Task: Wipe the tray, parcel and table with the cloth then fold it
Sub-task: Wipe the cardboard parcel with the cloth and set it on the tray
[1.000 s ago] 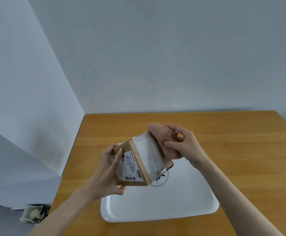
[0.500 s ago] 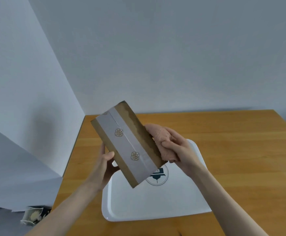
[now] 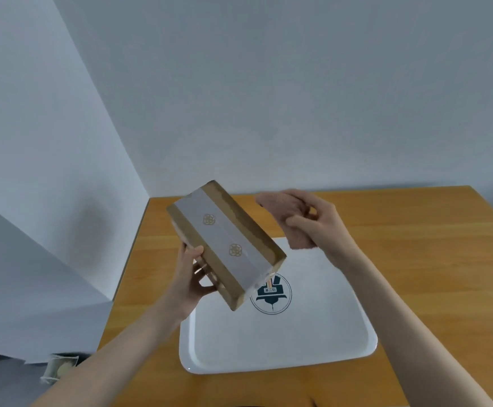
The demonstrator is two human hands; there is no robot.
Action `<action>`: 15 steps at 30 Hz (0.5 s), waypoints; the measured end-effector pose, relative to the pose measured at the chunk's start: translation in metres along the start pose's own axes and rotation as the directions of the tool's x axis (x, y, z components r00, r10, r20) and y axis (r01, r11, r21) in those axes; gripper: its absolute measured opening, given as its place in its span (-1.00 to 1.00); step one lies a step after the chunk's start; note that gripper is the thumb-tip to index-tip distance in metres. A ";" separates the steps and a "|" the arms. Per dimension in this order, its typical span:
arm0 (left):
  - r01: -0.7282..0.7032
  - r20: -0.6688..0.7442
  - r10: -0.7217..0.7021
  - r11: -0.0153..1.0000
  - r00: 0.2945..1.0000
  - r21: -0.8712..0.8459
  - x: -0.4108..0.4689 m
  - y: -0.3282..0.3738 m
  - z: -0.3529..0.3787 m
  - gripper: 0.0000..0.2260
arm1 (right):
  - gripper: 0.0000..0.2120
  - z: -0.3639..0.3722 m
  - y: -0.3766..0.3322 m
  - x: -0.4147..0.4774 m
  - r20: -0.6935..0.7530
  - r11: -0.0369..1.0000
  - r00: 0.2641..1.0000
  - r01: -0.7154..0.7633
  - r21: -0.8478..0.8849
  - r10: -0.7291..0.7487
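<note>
parcel (image 3: 225, 244) tilted above tray (image 3: 268, 345), left grip (image 3: 191, 279) holding its lower edge, right grip (image 3: 326, 227) clutching cloth (image 3: 278, 205) nearby

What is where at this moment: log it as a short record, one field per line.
left hand: grips the parcel by its lower side
parcel: tilted in the air above the tray, taped face up
right hand: holds the cloth
cloth: pink, bunched, apart from the parcel
tray: white, lying on the table, logo visible
table: wooden
</note>
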State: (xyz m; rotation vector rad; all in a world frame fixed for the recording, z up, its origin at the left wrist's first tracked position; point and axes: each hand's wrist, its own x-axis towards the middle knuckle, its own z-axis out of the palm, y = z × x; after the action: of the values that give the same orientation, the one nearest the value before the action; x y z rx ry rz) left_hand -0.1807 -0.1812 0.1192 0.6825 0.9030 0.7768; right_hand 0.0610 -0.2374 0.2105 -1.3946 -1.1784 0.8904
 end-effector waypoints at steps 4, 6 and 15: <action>0.013 0.083 -0.021 0.995 0.996 0.101 -0.001 0.001 0.011 -0.30 | -0.55 0.009 0.001 0.024 0.208 0.908 0.978 0.085 -0.409 0.001; 0.026 0.082 -0.035 0.994 0.996 0.103 -0.002 -0.002 0.010 -0.31 | -0.56 0.012 0.005 0.026 0.210 0.883 0.977 0.119 -0.453 -0.024; 0.026 0.025 -0.027 1.000 0.999 0.015 -0.009 -0.009 0.008 -0.30 | -0.56 0.009 -0.013 0.030 0.341 0.798 0.939 0.230 -0.557 -0.033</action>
State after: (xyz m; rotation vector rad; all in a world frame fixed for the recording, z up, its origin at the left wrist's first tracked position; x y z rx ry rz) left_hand -0.1748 -0.1949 0.1199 0.6904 0.8938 0.7374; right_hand 0.0571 -0.2067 0.2246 -1.6652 -1.8995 0.6802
